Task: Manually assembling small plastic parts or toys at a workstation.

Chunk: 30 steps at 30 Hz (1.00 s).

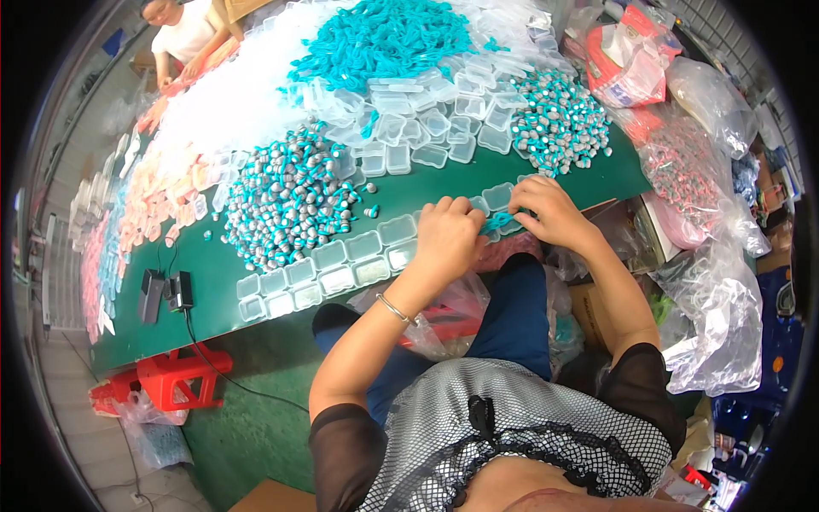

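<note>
My left hand (450,232) is closed, with its fingertips on a bunched teal cord (497,223) above the right part of a row of clear plastic boxes (364,245). My right hand (550,211) has its fingers curled at the cord's other side, thumb and forefinger pinching it. The boxes lie with lids folded back, in two lines along the table's near edge. White or pale pieces show inside several of them. My left hand hides the boxes under it. What hangs on the cord's ends cannot be made out.
Grey-and-teal plug-like pieces are heaped at left (290,196) and right (559,119) on the green table (192,328). Behind lie loose clear boxes (397,158) and a teal cord pile (384,38). Another person (183,38) works at far left. Plastic bags (712,316) crowd the right; a red stool (183,380) stands below.
</note>
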### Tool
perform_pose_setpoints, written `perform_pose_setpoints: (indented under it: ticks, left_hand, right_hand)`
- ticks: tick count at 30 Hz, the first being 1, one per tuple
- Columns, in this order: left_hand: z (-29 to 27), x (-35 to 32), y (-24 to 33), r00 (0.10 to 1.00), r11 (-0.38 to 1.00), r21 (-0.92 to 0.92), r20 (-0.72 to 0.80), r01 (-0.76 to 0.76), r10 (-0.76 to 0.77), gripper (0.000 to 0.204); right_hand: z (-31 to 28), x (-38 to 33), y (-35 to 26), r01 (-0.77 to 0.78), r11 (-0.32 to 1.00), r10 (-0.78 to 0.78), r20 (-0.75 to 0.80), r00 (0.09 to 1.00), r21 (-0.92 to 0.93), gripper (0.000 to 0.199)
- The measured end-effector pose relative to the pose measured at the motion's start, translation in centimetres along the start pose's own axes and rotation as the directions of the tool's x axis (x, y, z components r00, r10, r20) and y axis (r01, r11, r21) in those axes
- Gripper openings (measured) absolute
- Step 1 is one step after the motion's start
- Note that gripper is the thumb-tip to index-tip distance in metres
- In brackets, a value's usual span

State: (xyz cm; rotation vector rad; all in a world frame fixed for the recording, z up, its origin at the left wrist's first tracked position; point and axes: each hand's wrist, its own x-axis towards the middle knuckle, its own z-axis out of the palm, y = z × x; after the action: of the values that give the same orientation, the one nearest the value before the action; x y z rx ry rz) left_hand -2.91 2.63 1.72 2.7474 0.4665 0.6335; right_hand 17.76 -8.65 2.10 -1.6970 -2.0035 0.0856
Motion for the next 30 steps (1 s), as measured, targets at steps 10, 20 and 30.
perform_pose_setpoints:
  ticks: [10,20,30]
  left_hand:
    - [1.3,0.5,-0.2,0.999,0.997,0.072,-0.038,0.016,-0.013,0.006]
    - [0.5,0.1,-0.6,0.992,0.999,-0.016,-0.113,0.049,-0.051,0.015]
    - [-5.7,-3.7,-6.1,0.971,0.961,-0.211,-0.119,0.180,-0.208,0.029]
  right_hand:
    - [-0.6,0.8,-0.6,-0.020,0.999,0.021,0.050,0.999,-0.029,0.013]
    - [2.6,15.5,-2.2,0.246,0.956,-0.279,-0.243,0.929,-0.158,0.017]
    - [6.5,22.9,-3.1,0.180,0.836,-0.358,-0.267,0.895,-0.518,0.009]
